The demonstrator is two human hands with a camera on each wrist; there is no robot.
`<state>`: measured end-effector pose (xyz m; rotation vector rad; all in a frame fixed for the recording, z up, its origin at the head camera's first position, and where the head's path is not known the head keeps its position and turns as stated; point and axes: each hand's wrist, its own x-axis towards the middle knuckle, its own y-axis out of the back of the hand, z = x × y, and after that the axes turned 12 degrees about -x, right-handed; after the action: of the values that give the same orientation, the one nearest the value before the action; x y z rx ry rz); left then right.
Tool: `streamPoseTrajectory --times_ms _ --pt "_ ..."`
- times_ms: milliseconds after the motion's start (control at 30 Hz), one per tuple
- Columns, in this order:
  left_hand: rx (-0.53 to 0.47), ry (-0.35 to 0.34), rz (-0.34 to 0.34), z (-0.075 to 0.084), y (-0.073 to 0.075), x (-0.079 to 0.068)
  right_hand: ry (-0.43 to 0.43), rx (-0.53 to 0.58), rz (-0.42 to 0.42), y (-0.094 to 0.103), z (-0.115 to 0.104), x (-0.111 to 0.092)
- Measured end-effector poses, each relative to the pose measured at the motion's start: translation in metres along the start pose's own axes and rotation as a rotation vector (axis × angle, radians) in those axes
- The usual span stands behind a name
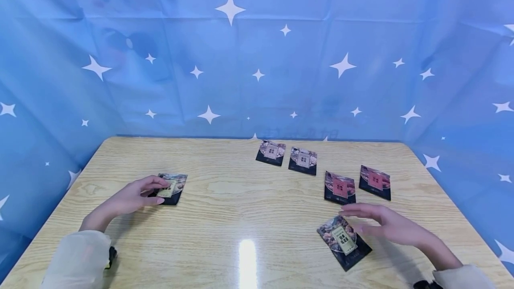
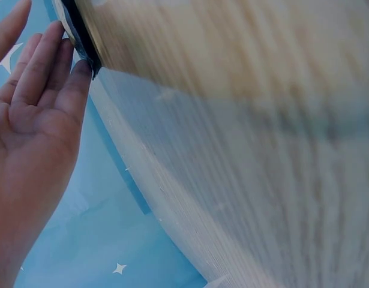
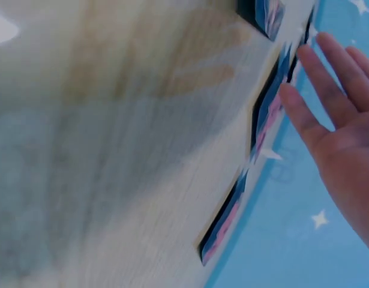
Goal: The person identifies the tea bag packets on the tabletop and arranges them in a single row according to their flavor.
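At the left of the table lies a dark, flat printed packet (image 1: 176, 192) with a yellow label. My left hand (image 1: 134, 196) reaches over it, fingers across its label and thumb by its near edge. In the left wrist view those fingers are fairly straight, their tips right at the packet's side. Another yellow-label packet (image 1: 346, 243) lies turned at an angle on the right. My right hand (image 1: 391, 225) hovers beside its upper right edge, fingers extended and holding nothing. Just beyond those fingertips is a red-label packet (image 1: 340, 188).
A second red-label packet (image 1: 375, 181) lies farther right. Two packets with pale labels, one at the back edge (image 1: 271, 152) and its neighbour (image 1: 303, 160), lie right of centre. A blue starred cloth (image 1: 257, 57) hangs behind the wooden table (image 1: 225, 226).
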<state>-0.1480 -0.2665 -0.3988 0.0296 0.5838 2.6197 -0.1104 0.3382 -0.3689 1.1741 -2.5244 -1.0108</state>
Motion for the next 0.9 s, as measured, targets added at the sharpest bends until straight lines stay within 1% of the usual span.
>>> streamPoseTrajectory --times_ms 200,400,467,667,800,900 --pt "-0.001 0.008 -0.001 0.002 0.001 0.000 0.035 0.040 -0.076 -0.011 -0.002 -0.011" --pt "-0.002 0.005 -0.005 0.001 0.000 0.000 0.084 0.109 -0.133 -0.019 0.002 -0.018" --pt "-0.004 0.004 -0.006 0.000 0.000 0.000 0.084 0.119 -0.142 -0.021 0.004 -0.018" --pt "-0.010 0.007 -0.003 -0.001 0.000 0.000 0.073 0.101 -0.150 -0.023 0.004 -0.016" --pt "-0.009 0.005 -0.003 -0.002 0.000 0.000 0.072 0.135 -0.173 -0.024 0.003 -0.012" --pt "-0.010 0.006 -0.005 -0.002 0.001 0.000 0.085 0.124 -0.181 -0.024 0.000 -0.007"
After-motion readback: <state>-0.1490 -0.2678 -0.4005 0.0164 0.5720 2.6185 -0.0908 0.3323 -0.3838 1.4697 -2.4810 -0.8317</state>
